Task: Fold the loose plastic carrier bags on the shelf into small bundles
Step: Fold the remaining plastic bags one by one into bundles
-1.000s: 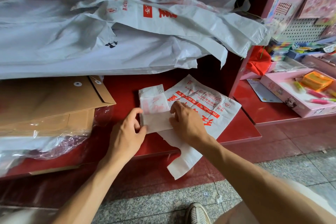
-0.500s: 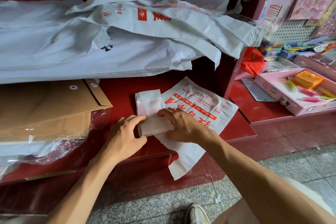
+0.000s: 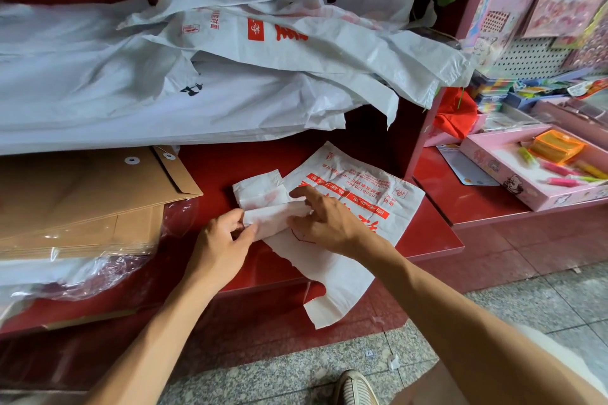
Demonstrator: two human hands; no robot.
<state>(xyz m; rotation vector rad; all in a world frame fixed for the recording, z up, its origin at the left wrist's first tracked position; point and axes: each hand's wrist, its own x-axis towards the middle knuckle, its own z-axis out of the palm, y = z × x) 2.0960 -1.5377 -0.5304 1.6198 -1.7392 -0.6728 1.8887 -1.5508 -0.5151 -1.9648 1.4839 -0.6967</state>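
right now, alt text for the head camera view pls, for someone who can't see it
Two bare hands fold a white carrier bag on a red shelf: the left hand pinches the folded strip, the right hand presses it flat. A flat printed bag lies underneath, loose bags are heaped behind, brown envelopes sit left.

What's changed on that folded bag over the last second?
The folded strip was turned over once more toward its free end, so the bundle is thicker. The left hand now pinches its left end; the right hand presses the fold down. The flat printed bag beneath and the loose pile stayed put.
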